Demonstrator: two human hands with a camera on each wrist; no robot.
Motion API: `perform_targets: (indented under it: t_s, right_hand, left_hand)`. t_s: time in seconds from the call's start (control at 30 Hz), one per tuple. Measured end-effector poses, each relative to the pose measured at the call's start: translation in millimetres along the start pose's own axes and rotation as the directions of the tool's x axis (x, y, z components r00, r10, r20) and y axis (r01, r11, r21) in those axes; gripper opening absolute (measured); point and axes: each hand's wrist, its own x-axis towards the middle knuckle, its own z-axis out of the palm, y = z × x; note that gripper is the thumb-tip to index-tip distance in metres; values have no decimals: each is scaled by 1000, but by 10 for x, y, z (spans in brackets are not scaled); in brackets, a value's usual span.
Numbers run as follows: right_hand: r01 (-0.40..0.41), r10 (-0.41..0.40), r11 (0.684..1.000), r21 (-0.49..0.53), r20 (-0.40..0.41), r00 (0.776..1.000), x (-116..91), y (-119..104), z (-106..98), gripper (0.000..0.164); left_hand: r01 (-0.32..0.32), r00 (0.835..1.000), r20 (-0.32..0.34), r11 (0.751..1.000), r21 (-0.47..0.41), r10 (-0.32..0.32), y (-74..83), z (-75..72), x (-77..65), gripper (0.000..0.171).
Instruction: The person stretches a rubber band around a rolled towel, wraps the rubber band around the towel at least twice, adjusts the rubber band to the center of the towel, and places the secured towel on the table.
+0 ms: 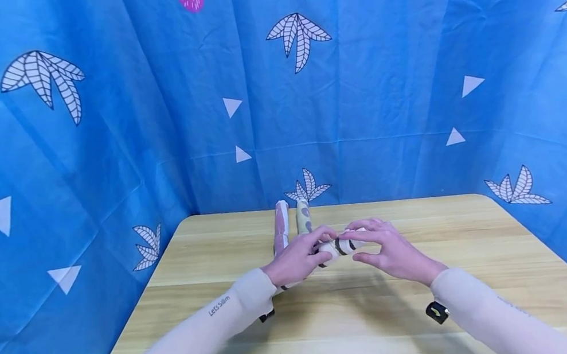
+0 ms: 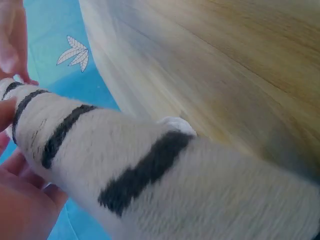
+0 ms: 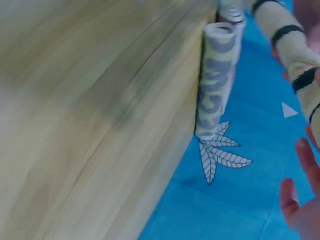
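A cream, fuzzy fabric roll [image 1: 329,251] with black stripes is held above the table, slanting up to the right. My left hand [image 1: 297,256] grips it around the middle; in the left wrist view the striped roll [image 2: 135,160] fills the foreground, with left fingers [image 2: 27,200] beneath it. My right hand [image 1: 392,249] is at the roll's right end, fingertips over its top and thumb held apart below. In the right wrist view, the right hand [image 3: 307,200] has its fingers spread beside the end of the roll [image 3: 290,42].
Toward the back of the wooden table [image 1: 208,248] lie a pink and white roll [image 1: 281,223] and a cream roll with purple-grey spots [image 1: 303,215], side by side. Blue patterned curtain [image 1: 379,103] surrounds the table at the back and sides.
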Motion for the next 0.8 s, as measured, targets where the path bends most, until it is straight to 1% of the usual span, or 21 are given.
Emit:
perform_targets:
  t_s: [0.07,0.13,0.2,0.27,0.33,0.37,0.4,0.43,0.5,0.57,0.63,0.7,0.8]
  right_hand:
    - [33,-34,997,-68,-20,999,-7,6,5,51]
    - [37,-41,995,-96,-39,998,-1,11,16,49]
    - [37,-43,995,-97,-61,997,11,13,28,47]
    - [29,-36,996,-81,-86,996,25,16,39,45]
    - [17,-24,998,-63,-109,994,34,22,50,42]
    - [10,-16,998,-55,-118,993,38,24,53,41]
    - [0,-7,999,-52,-125,992,40,29,57,39]
    - [-11,5,999,-45,-131,991,41,32,62,38]
    - [-15,7,999,-51,-143,990,42,40,77,36]
    - [-7,-5,997,-72,-160,987,42,45,97,34]
    - [1,-18,996,-94,-180,984,42,49,126,34]
    - [11,-34,993,-115,-196,980,47,44,157,33]
    - [24,-47,993,-119,-201,978,69,22,193,31]
  left_hand:
    - [-8,1000,11,1000,-24,8,-9,-4,0,31]
    - [-18,1000,16,999,-32,19,-12,3,1,30]
    - [-22,1000,16,999,-38,23,-11,13,-1,28]
    - [-40,999,3,999,-37,40,-6,24,-1,28]
    - [-79,997,-17,997,13,80,-3,42,2,32]
    - [-98,995,-28,994,55,100,0,51,3,35]
    - [-119,991,-40,987,110,124,0,62,6,39]
    - [-140,987,-51,975,174,151,2,71,9,43]
    - [-169,979,-58,940,297,194,3,87,18,46]
    - [-182,975,-53,908,379,217,5,92,33,44]
    - [-197,971,-40,884,424,236,11,89,51,40]
    - [-207,970,-24,872,444,242,15,81,62,38]
    - [-220,968,-4,861,458,250,11,67,66,34]
